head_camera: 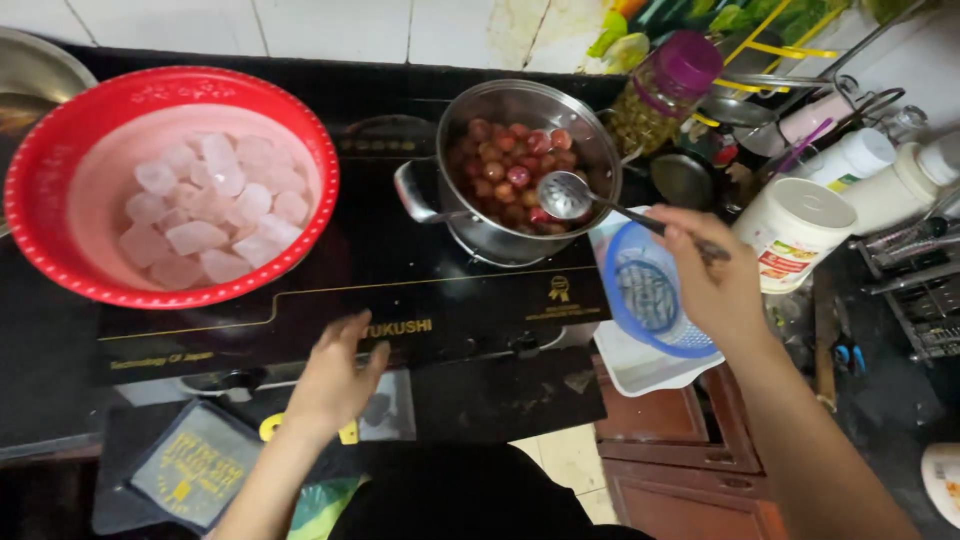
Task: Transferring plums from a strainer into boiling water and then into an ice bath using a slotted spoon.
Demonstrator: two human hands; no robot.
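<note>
My right hand grips the dark handle of a metal skimmer ladle, whose round bowl rests over the fruit in a steel pot. The pot holds several small red and brown round fruits and stands on a black glass cooktop. My left hand lies flat with fingers apart on the front edge of the cooktop and holds nothing. A red plastic basin with several ice chunks sits on the left of the cooktop.
A blue plastic strainer rests in a white tray under my right hand. White jars, a purple-lidded jar and bottles crowd the right. A steel bowl edge shows at the far left. A dark packet lies below.
</note>
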